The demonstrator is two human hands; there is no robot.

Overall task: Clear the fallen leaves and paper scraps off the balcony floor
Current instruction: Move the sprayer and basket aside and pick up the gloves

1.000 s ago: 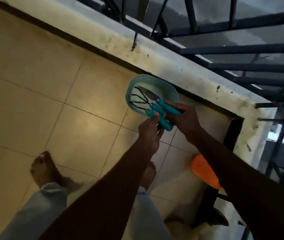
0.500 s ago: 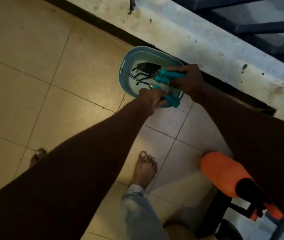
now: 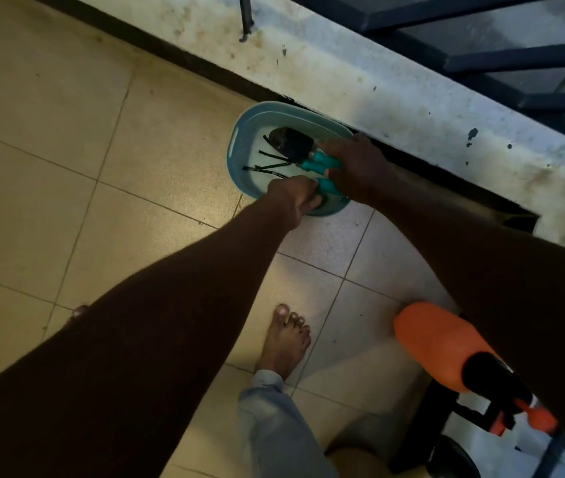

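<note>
Since half a second ago both hands have carried the basin [image 3: 239, 146] lower and closer to the foot of the wall [image 3: 377, 88], and the trowel [image 3: 289, 143] inside it has turned so its blade now shows dark. The left hand [image 3: 296, 200] grips the basin's near rim with its fingers curled over the edge. The right hand [image 3: 356, 167] reaches over the basin's right side and is curled round the teal handles [image 3: 322, 163] of the tools.

It is a shallow teal oval basin with a pale bottom. The trowel lies across its far half, and the thin black tines of a hand rake [image 3: 270, 167] fan out towards its left rim. I cannot tell whether the basin rests on the tiled floor [image 3: 101, 167] or hangs just above it.

Beyond the basin, dark railing [image 3: 515, 56] stands on the stained wall. Nearer than the basin are a bare foot [image 3: 286, 339] and a pale trouser leg [image 3: 274, 426]. An orange spray bottle [image 3: 436, 339] is off to its near right.
</note>
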